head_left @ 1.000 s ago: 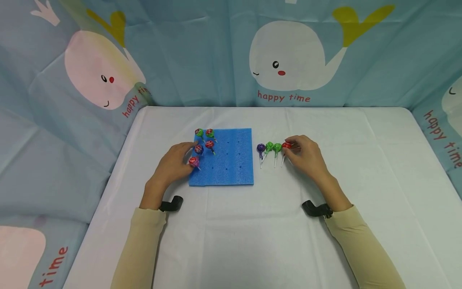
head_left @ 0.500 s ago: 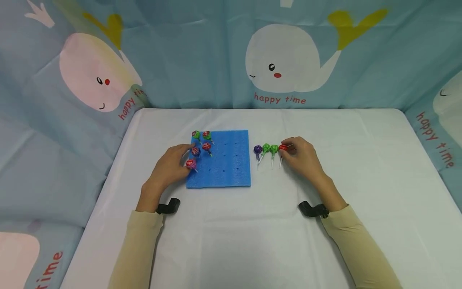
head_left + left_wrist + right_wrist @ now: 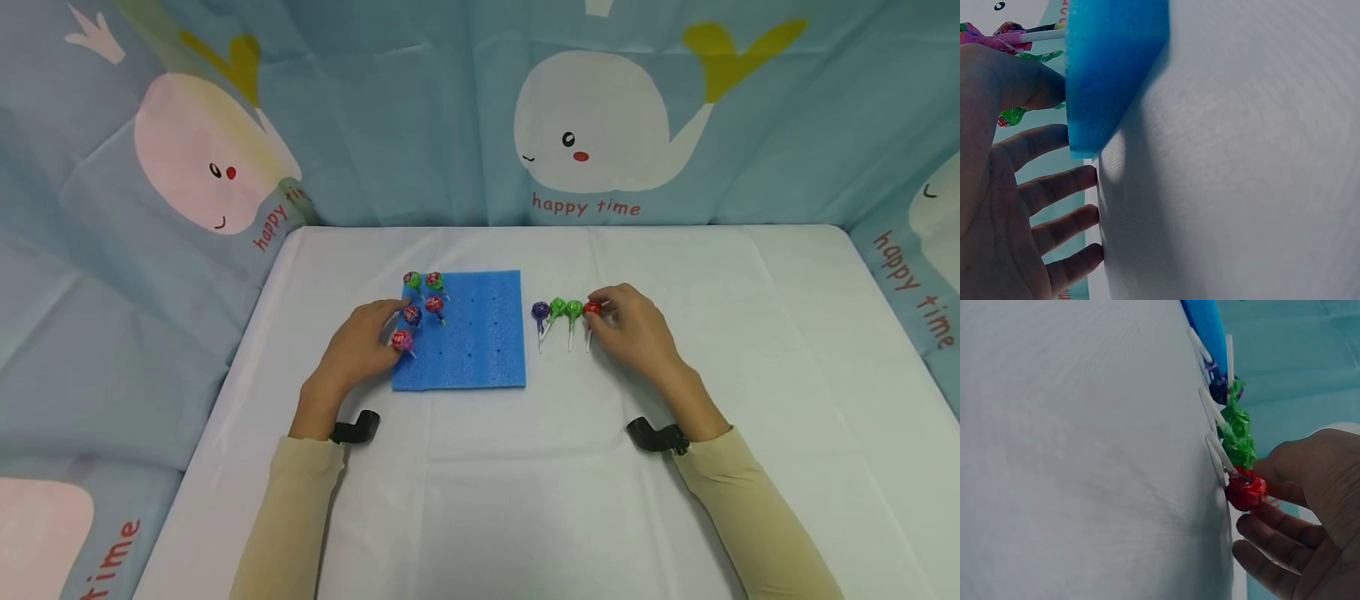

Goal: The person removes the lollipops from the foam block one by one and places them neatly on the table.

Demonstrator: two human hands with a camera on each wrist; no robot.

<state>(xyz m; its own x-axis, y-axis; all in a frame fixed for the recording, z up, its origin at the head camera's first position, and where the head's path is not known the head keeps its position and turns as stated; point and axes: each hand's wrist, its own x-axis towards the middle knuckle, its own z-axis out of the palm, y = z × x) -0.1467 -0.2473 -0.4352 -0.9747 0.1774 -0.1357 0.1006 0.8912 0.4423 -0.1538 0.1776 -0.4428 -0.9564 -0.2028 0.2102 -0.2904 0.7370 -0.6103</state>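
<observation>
Two tan sleeves point(image 3: 300, 508) are nearest, by the white bench point(image 3: 510, 500). The left hand point(image 3: 362, 342) has its fingers spread, touching the left edge of a blue board point(image 3: 483, 367). The right hand point(image 3: 641, 329) pinches a red lollipop point(image 3: 592, 308), beside two green lollipops point(image 3: 574, 309) and a purple lollipop point(image 3: 540, 311). Five lollipops point(image 3: 434, 305) stick up from the board. A blue curtain point(image 3: 420, 125) hangs behind

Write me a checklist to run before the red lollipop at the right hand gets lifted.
1. Right hand at the red lollipop, fingers about its head: ok.
2. Grip firm: cannot tell.
3. Gap between the red lollipop and the green one beside it: cannot tell; they overlap in the right wrist view.
4. Left hand touching the board: ok.
5. Board on the table: ok.
6. Free holes in the board: ok, several show.
</observation>
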